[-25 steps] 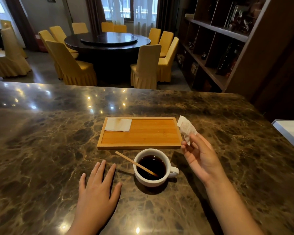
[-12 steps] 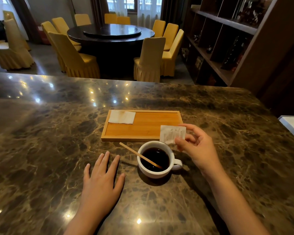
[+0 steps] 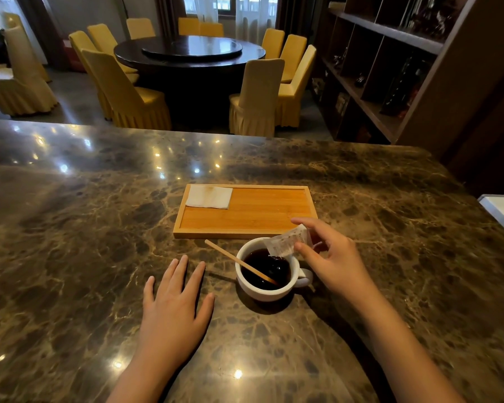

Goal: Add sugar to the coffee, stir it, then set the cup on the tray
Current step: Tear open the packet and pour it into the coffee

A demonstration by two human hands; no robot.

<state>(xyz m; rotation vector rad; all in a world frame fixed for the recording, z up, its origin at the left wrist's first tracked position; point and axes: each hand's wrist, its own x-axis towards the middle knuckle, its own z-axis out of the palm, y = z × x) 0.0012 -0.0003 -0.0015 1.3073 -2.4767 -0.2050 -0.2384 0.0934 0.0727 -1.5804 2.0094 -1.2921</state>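
- The fingers (image 3: 298, 247) of the right hand (image 3: 336, 264) pinch a white sugar packet (image 3: 285, 242) by its upper end, thumb below and forefinger above.
- The packet hangs tilted over the far right rim of the coffee cup (image 3: 266, 292); its long axis slopes down and to the left, its low end pointing into the dark coffee. Whether sugar is falling I cannot tell.
- A wooden stir stick (image 3: 239, 262) leans in the cup, its long axis running from the coffee up and out to the left, its free end toward the left hand (image 3: 173, 311).
- That hand lies flat, fingers spread, holding nothing, on the counter (image 3: 70, 257) just left of the cup, so it looks nearer the stick.
- The cup's handle points right, under the right hand.
- The wooden tray (image 3: 262, 216) lies just beyond the cup, a folded napkin (image 3: 209, 196) in its far left corner.
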